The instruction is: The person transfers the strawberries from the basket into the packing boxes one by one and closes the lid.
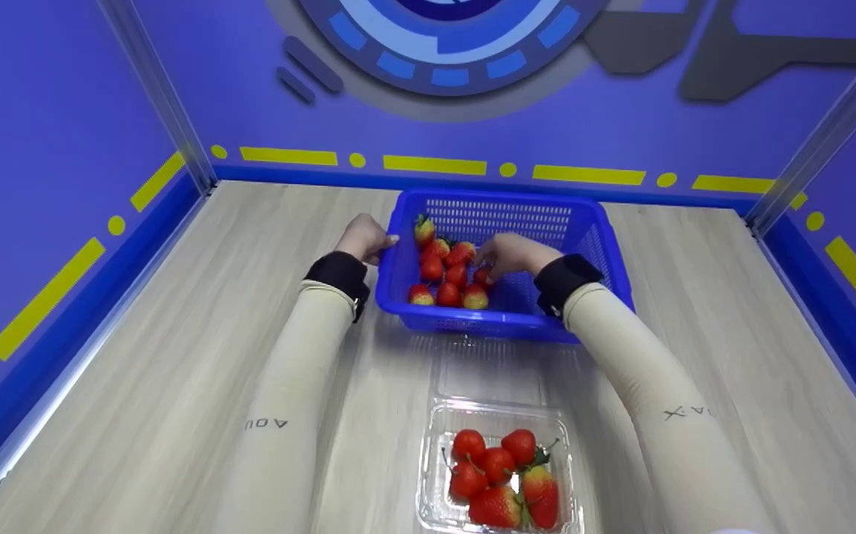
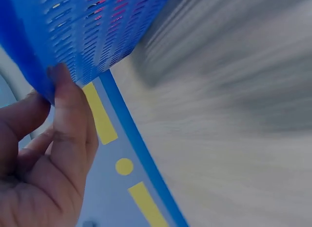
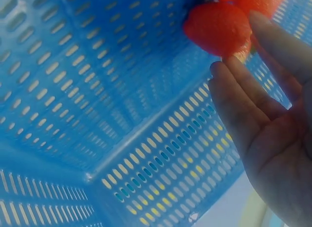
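A blue plastic basket [image 1: 502, 320] with slotted walls holds several strawberries and smooth red fruits [image 1: 449, 294], gathered toward its left side. At the basket's left rim, my left hand [image 1: 365, 237] pinches the edge between thumb and fingers; the left wrist view shows the hand [image 2: 53, 154] gripping the blue rim from outside. My right hand [image 1: 513, 254] reaches down inside the basket, by the right side of the fruit pile. In the right wrist view its fingers are fairly straight, with fingertips right at a red fruit [image 3: 219, 29] and the thumb overlapping its edge.
In front of the basket stands a clear plastic box [image 1: 428, 475] with two strawberries [image 1: 541, 497] and several small red stemmed fruits [image 1: 498, 463]. Its transparent lid [image 1: 491, 374] lies folded back toward the basket. Blue panels [image 1: 443, 141] enclose the wooden table [image 1: 265, 222] behind and at both sides.
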The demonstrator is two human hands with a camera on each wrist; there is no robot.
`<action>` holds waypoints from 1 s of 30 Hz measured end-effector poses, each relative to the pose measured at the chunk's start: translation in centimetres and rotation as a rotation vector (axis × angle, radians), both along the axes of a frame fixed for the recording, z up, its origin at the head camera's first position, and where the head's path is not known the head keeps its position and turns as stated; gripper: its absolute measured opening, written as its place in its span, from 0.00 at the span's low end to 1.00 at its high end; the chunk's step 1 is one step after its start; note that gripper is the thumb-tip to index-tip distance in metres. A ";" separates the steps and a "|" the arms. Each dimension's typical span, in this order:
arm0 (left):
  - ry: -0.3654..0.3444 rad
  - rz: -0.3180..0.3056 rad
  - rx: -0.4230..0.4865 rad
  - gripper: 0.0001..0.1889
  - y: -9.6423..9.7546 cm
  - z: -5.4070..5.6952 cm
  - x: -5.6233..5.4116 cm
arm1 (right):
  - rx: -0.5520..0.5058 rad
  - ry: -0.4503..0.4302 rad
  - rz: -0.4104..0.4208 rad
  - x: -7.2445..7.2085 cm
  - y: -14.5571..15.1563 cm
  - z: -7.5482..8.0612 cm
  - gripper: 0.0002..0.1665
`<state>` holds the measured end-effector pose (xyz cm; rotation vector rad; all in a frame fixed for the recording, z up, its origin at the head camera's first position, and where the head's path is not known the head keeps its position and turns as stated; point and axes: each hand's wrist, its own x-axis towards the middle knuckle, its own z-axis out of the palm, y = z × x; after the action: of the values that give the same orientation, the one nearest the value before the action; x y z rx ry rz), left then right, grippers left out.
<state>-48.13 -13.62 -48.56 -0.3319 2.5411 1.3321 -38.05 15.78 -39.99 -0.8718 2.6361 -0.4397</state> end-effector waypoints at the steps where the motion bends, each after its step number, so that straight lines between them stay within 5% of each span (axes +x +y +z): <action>1: 0.005 -0.010 -0.046 0.14 0.2 0.5 0.3 | 0.009 -0.001 0.013 0.0 -0.1 -0.1 0.22; 3: 0.028 -0.027 -0.119 0.16 0.8 2.0 1.4 | 0.027 -0.005 0.023 0.0 -0.2 -0.2 0.22; 7: 0.017 -0.055 -0.224 0.20 2.6 8.3 7.1 | 0.045 -0.027 0.000 -0.1 -0.4 0.1 0.21; 10: 0.005 -0.049 -0.265 0.20 3.0 9.9 8.2 | 0.048 -0.036 0.002 -0.1 -0.4 0.2 0.20; 12: 0.015 -0.054 -0.273 0.20 2.7 9.3 7.4 | 0.049 -0.032 0.016 -0.1 -0.4 0.1 0.19; 14: 0.047 -0.048 -0.279 0.20 2.0 6.5 4.6 | 0.049 -0.039 0.029 -0.1 -0.5 -0.1 0.17; 19: 0.105 -0.083 -0.329 0.22 1.4 3.1 2.0 | 0.045 -0.062 0.063 -0.2 -0.5 -0.3 0.14; 24: 0.058 -0.095 -0.354 0.20 2.5 7.2 5.7 | 0.047 -0.073 0.049 -0.2 -0.6 -0.3 0.13; 26: 0.030 -0.108 -0.374 0.22 2.5 7.2 5.5 | 0.045 -0.073 0.035 -0.2 -0.6 -0.3 0.14; 30: 0.103 -0.114 -0.328 0.23 0.8 0.9 -0.1 | 0.038 -0.078 0.013 -0.3 -0.6 -0.3 0.15</action>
<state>-48.23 -12.81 -47.61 -0.1775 2.8181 0.9126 -38.30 15.21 -40.32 -0.8426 2.5577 -0.4100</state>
